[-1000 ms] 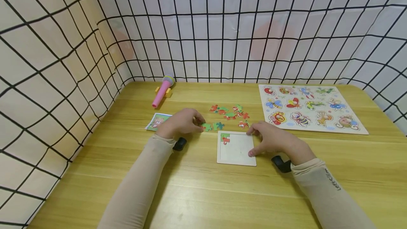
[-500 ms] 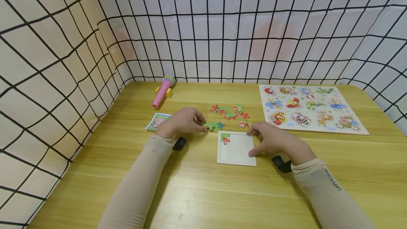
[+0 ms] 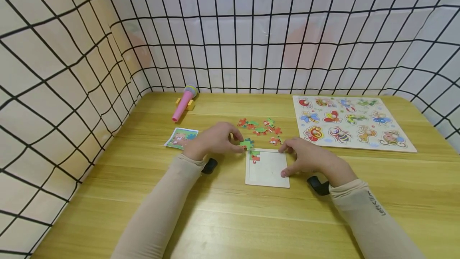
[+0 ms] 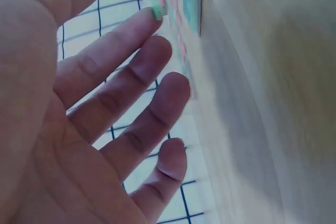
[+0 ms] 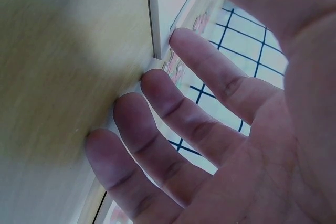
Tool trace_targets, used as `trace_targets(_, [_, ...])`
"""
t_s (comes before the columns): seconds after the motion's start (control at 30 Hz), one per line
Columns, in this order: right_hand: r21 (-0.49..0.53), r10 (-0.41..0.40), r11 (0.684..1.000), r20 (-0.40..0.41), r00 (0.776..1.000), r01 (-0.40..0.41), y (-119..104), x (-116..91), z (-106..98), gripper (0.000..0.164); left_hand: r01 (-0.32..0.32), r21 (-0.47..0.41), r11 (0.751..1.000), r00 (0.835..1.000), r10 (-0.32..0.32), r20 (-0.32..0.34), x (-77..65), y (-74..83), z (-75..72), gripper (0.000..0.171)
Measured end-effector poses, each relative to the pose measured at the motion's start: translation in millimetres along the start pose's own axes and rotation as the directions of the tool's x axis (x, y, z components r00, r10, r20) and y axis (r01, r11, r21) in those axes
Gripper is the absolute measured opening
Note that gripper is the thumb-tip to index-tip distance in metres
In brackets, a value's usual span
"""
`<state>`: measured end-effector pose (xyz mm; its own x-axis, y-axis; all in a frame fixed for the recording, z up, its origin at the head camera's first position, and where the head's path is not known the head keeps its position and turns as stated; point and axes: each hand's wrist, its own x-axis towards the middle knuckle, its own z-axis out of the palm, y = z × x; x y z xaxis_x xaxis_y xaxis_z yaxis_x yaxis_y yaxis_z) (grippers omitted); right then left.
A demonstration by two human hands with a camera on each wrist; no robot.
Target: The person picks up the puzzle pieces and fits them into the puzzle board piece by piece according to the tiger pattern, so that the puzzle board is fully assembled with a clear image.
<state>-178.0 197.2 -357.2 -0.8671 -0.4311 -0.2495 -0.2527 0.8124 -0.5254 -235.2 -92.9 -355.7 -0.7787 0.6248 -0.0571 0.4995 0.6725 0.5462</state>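
Observation:
My left hand (image 3: 220, 139) pinches a green jigsaw piece (image 3: 246, 144) just above the top left corner of a small white puzzle tray (image 3: 267, 173). In the left wrist view, the index fingertip touches the green piece (image 4: 157, 12), while the thumb tip is out of frame; the other fingers are spread and relaxed. Inside the tray's upper left corner lies a green and red piece (image 3: 254, 156). My right hand (image 3: 310, 157) rests at the tray's right side, thumb on its right border and index finger at the upper right corner. The right wrist view shows those fingers nearly straight.
Loose jigsaw pieces (image 3: 260, 130) lie behind the tray. A picture card (image 3: 179, 137) is partly covered by the left wrist. A pink toy microphone (image 3: 183, 105) lies at the back left, and an insect puzzle board (image 3: 353, 123) at the right. Black netting (image 3: 233, 57) surrounds the table.
My left hand has moved right, bringing its green piece over to the neighbouring green and teal one beside the tray. More of the picture card shows. The right hand and tray stay put.

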Motion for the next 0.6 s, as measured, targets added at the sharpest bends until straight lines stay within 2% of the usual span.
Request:
trace_targets(0.47, [-0.008, 0.002, 1.0, -0.001, 1.0, -0.002, 1, 1, 0, 0.064, -0.105, 0.109, 0.988, 0.994, 0.106, -0.006, 7.1, 17.3, 17.7, 0.027])
trace_targets(0.6, [-0.013, -0.004, 1.0, -0.005, 1.0, 0.004, 1, 1, 0, 0.064, -0.11, 0.131, 0.985, 0.994, 0.111, -0.002, 8.2, 21.6, 23.1, 0.026])
